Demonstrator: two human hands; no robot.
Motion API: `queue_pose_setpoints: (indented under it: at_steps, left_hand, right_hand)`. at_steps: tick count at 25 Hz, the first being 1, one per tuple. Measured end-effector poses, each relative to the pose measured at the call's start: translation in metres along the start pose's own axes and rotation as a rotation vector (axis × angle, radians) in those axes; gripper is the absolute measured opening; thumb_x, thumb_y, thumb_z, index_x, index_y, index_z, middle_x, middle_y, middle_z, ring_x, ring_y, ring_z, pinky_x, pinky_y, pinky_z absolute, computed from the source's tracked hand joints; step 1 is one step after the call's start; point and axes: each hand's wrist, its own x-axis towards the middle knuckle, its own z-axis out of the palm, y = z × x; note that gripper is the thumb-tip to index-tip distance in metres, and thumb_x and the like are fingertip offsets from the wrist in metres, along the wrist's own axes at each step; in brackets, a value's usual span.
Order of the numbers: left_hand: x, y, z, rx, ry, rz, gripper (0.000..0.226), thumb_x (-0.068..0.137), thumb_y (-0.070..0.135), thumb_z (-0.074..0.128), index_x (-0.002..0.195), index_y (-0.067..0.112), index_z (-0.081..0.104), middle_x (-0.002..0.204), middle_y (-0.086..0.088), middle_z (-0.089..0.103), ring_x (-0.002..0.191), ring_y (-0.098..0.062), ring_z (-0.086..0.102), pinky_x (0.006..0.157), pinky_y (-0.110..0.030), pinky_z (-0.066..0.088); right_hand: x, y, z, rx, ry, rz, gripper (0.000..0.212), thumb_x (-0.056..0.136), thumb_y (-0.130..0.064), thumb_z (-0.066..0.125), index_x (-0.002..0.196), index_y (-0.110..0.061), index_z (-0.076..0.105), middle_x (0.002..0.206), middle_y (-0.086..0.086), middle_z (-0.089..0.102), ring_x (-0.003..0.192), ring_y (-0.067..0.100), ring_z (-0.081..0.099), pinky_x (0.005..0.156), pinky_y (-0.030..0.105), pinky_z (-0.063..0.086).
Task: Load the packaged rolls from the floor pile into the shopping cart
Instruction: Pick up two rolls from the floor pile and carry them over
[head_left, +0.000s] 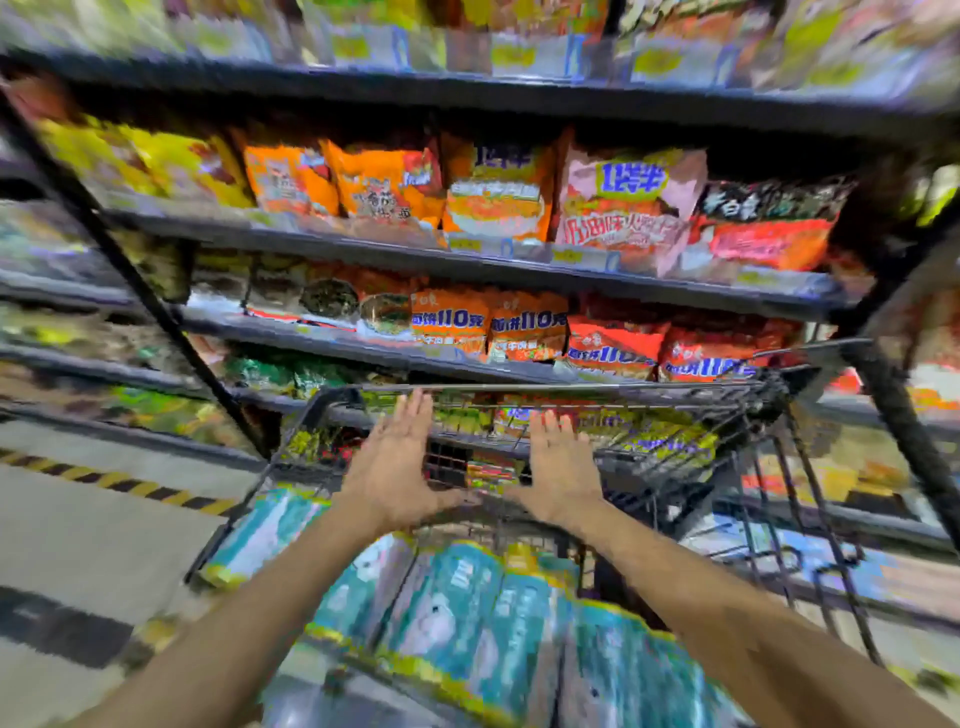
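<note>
Hovering over the shopping cart (571, 388), the left hand (395, 467) and right hand (558, 470) are both spread flat, palms down, fingers straight, thumbs pointing toward each other, and neither has hold of anything. The packs of rolls (457, 613) lie in the near part of the cart, below the forearms, set lengthwise side by side, with one along the left wall. The far end under the hands looks unfilled. The floor pile is out of view.

With the hands empty, the step in hand seems to be going back for another pack. To do it well, take the next pack with both hands, one at each end, since the soft wrap will sag if lifted by one corner. Then lay it flat in the free far end, in line with the others, not on top of them.

By count: two hands, one cart, and about five packs in it, though the blur rules out a firm figure. Behind stand shelves (467, 93) on several levels, full of noodle bags (498, 192), too many and too smeared to count
</note>
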Motion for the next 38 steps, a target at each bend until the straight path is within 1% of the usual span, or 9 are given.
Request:
queue_pose_setpoints:
  at_steps: [5, 11, 14, 17, 23, 26, 30, 34, 38]
  left_hand:
    - [-0.117, -0.023, -0.018, -0.053, 0.147, -0.172, 0.118, 0.073, 0.069, 0.059, 0.15, 0.009, -0.008, 0.158, -0.002, -0.01, 0.147, -0.021, -0.008, 0.117, -0.032, -0.003]
    - [-0.305, -0.088, -0.018, -0.1, 0.318, -0.626, 0.118, 0.071, 0.07, 0.06, 0.152, 0.011, -0.003, 0.157, 0.001, -0.007, 0.147, -0.018, -0.005, 0.118, -0.029, 0.003]
    - [-0.379, -0.115, -0.006, -0.123, 0.351, -0.841, 0.126, 0.055, 0.083, 0.036, 0.151, 0.007, 0.006, 0.157, -0.005, 0.003, 0.147, -0.024, 0.007, 0.117, -0.033, 0.009]
    - [-0.443, -0.149, 0.017, -0.159, 0.351, -1.017, 0.126, 0.053, 0.082, 0.035, 0.15, 0.006, 0.01, 0.157, -0.012, 0.013, 0.146, -0.027, 0.015, 0.117, -0.033, 0.014]
    - [-0.519, -0.228, 0.081, -0.248, 0.29, -1.272, 0.12, 0.054, 0.076, 0.041, 0.148, 0.002, 0.024, 0.154, -0.014, 0.025, 0.142, -0.031, 0.027, 0.113, -0.034, 0.02]
    - [-0.538, -0.282, 0.127, -0.272, 0.214, -1.323, 0.116, 0.059, 0.074, 0.042, 0.145, -0.002, 0.027, 0.151, -0.017, 0.024, 0.137, -0.035, 0.032, 0.106, -0.046, 0.033]
    - [-0.541, -0.34, 0.196, -0.287, 0.208, -1.424, 0.117, 0.062, 0.077, 0.036, 0.147, 0.005, -0.001, 0.155, -0.01, 0.005, 0.144, -0.028, 0.012, 0.115, -0.041, 0.016]
    - [-0.527, -0.377, 0.319, -0.511, 0.198, -1.648, 0.117, 0.069, 0.062, 0.069, 0.149, 0.001, 0.01, 0.157, -0.016, 0.014, 0.146, -0.03, 0.013, 0.117, -0.04, 0.015]
    - [-0.498, -0.397, 0.471, -0.782, 0.257, -1.907, 0.11, 0.072, 0.048, 0.075, 0.149, 0.003, 0.011, 0.156, -0.012, 0.018, 0.143, -0.027, 0.019, 0.111, -0.036, 0.023]
  right_hand:
    - [-0.047, -0.056, -0.023, 0.13, 0.104, -0.219, 0.096, 0.091, -0.056, 0.048, 0.151, -0.006, -0.008, 0.159, 0.013, -0.008, 0.147, 0.033, -0.002, 0.119, 0.043, 0.008]
    - [-0.102, -0.194, -0.015, 0.157, 0.156, -0.635, 0.092, 0.093, -0.053, 0.046, 0.151, -0.005, -0.007, 0.159, 0.012, -0.01, 0.147, 0.026, -0.008, 0.118, 0.038, -0.001]
    - [-0.121, -0.262, 0.005, 0.106, 0.133, -0.795, 0.089, 0.093, -0.054, 0.045, 0.152, -0.006, -0.001, 0.16, 0.01, -0.004, 0.148, 0.025, -0.003, 0.118, 0.038, 0.0]
    - [-0.137, -0.329, 0.045, 0.021, 0.095, -0.946, 0.085, 0.091, -0.059, 0.034, 0.151, -0.003, 0.009, 0.159, 0.013, 0.011, 0.147, 0.026, 0.008, 0.117, 0.037, 0.006]
    - [-0.152, -0.452, 0.149, -0.161, -0.212, -1.011, 0.085, 0.096, -0.05, 0.041, 0.151, -0.004, -0.005, 0.16, 0.011, -0.002, 0.148, 0.025, 0.0, 0.118, 0.034, 0.003]
    - [-0.152, -0.512, 0.214, -0.222, -0.303, -1.044, 0.086, 0.096, -0.049, 0.043, 0.151, -0.005, -0.006, 0.16, 0.011, -0.003, 0.148, 0.023, -0.002, 0.118, 0.033, 0.0]
    - [-0.141, -0.561, 0.304, -0.292, -0.404, -1.062, 0.086, 0.095, -0.049, 0.044, 0.151, -0.006, -0.005, 0.16, 0.011, -0.001, 0.148, 0.024, 0.001, 0.118, 0.033, 0.0]
    - [-0.11, -0.581, 0.439, -0.391, -0.512, -1.041, 0.083, 0.096, -0.049, 0.042, 0.151, -0.004, -0.002, 0.16, 0.012, 0.002, 0.148, 0.025, 0.002, 0.118, 0.034, 0.003]
    - [-0.072, -0.574, 0.587, -0.386, -0.58, -0.979, 0.085, 0.094, -0.048, 0.049, 0.152, -0.005, 0.005, 0.159, 0.012, 0.009, 0.147, 0.025, 0.009, 0.116, 0.035, 0.011]
